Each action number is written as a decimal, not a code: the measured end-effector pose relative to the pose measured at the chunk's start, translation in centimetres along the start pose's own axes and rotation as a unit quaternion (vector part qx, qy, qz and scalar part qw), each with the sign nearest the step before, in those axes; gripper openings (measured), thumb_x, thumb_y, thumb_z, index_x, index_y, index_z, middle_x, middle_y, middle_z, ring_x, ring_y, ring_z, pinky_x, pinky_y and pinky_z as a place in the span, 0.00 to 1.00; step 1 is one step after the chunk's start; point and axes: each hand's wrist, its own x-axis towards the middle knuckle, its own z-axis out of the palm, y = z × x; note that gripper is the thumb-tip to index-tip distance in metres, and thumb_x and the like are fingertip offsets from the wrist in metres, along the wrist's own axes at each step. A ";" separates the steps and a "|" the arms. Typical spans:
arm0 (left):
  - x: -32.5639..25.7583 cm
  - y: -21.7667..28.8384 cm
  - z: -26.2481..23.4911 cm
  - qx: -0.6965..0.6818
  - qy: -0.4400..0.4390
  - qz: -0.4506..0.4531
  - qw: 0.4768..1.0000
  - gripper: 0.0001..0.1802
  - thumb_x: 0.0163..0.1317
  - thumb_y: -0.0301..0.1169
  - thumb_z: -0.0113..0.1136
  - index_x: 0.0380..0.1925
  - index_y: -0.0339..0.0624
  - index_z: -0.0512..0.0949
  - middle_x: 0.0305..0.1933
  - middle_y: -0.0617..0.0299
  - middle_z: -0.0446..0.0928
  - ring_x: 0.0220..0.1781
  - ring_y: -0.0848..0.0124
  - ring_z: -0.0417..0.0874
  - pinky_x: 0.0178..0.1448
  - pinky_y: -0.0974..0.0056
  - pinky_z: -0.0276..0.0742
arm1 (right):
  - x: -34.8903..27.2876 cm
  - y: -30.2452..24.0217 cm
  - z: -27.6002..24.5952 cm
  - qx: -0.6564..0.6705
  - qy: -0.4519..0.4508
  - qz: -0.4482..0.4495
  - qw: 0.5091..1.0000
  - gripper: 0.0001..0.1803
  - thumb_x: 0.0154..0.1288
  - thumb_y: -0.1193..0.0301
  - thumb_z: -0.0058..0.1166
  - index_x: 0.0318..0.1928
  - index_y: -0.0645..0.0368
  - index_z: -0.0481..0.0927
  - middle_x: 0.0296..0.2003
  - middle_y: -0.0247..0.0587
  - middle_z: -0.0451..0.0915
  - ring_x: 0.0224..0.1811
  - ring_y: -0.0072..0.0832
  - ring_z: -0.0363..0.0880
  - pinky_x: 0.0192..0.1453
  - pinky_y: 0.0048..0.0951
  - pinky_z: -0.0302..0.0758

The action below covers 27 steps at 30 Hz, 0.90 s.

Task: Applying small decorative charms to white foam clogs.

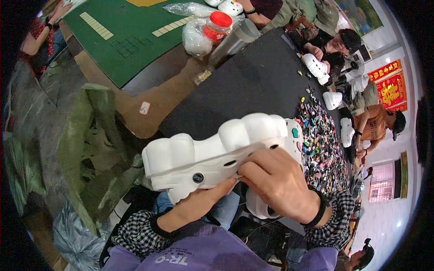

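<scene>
In front of me a white clog [208, 158] with a thick, bulging sole is turned on its side. A round black charm [197, 178] sits on its side, near the heel end. My left hand [199, 204] is closed on the clog's lower edge, its thumb along the side. With curled fingers, my right hand [278, 178] grips the same edge, its fingertips close to my left thumb. Whether a small piece is pinched there is hidden. Behind it, a second white clog [294, 135] carries green and pink charms. Part of another white shoe [257, 204] shows below my right hand.
A heap of small colourful charms [323, 149] covers the right of the black table [244, 86]. Beyond are a red-lidded jar [218, 26], a clear cylinder [235, 40] and a green mat [131, 49] with cream tiles. Co-workers sit along the far side, one handling a white clog [315, 67].
</scene>
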 end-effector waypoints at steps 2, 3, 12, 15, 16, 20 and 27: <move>0.2 -0.2 0.0 0.040 0.020 0.082 0.996 0.15 0.65 0.37 0.61 0.48 0.41 0.81 0.39 0.62 0.83 0.39 0.72 0.83 0.46 0.66 0.78 | 0.6 -0.1 -0.8 -0.053 0.012 -0.026 0.998 0.10 0.51 0.72 0.54 0.36 0.58 0.76 0.38 0.41 0.73 0.41 0.39 0.76 0.43 0.38 0.72; 0.2 0.0 -0.1 0.042 0.013 0.071 0.996 0.15 0.65 0.37 0.61 0.47 0.41 0.81 0.39 0.62 0.83 0.39 0.72 0.83 0.46 0.66 0.78 | 0.5 0.1 -1.2 -0.064 -0.002 -0.009 0.998 0.22 0.48 0.70 0.59 0.48 0.56 0.77 0.49 0.46 0.72 0.52 0.44 0.73 0.55 0.45 0.70; -1.2 -3.7 0.1 -0.073 0.001 0.028 0.997 0.18 0.65 0.31 0.61 0.55 0.42 0.77 0.54 0.58 0.79 0.56 0.70 0.79 0.60 0.64 0.75 | 2.1 -0.7 -0.3 -0.079 -0.037 0.024 0.996 0.54 0.29 0.70 0.74 0.66 0.46 0.68 0.64 0.49 0.65 0.67 0.51 0.62 0.69 0.51 0.62; -1.4 -4.1 0.4 -0.118 0.015 0.010 0.993 0.20 0.65 0.30 0.62 0.57 0.41 0.75 0.56 0.57 0.78 0.57 0.69 0.78 0.61 0.63 0.75 | 1.1 -0.9 0.9 -0.122 -0.016 0.015 0.992 0.51 0.30 0.68 0.72 0.64 0.45 0.71 0.59 0.44 0.69 0.62 0.45 0.67 0.64 0.47 0.65; -1.3 -4.5 0.3 -0.128 0.017 0.020 0.991 0.20 0.65 0.30 0.62 0.57 0.41 0.75 0.57 0.57 0.78 0.58 0.69 0.78 0.61 0.63 0.75 | 0.9 -1.1 1.1 -0.126 -0.006 0.013 0.992 0.49 0.31 0.68 0.72 0.64 0.45 0.72 0.58 0.41 0.70 0.60 0.43 0.68 0.62 0.45 0.66; -1.3 -5.0 0.2 -0.144 0.027 0.018 0.989 0.20 0.66 0.30 0.61 0.58 0.40 0.74 0.58 0.56 0.77 0.58 0.67 0.77 0.62 0.63 0.74 | 0.7 -1.6 2.1 -0.152 0.021 0.018 0.988 0.44 0.35 0.68 0.69 0.62 0.45 0.74 0.53 0.38 0.71 0.57 0.40 0.69 0.62 0.48 0.66; -1.4 -5.8 -0.2 -0.099 -0.001 -0.062 0.993 0.24 0.69 0.32 0.58 0.63 0.41 0.69 0.63 0.55 0.72 0.64 0.67 0.73 0.66 0.64 0.69 | 1.1 -1.2 3.1 -0.224 0.062 0.010 0.973 0.25 0.54 0.67 0.52 0.56 0.49 0.75 0.47 0.43 0.72 0.53 0.39 0.71 0.65 0.59 0.62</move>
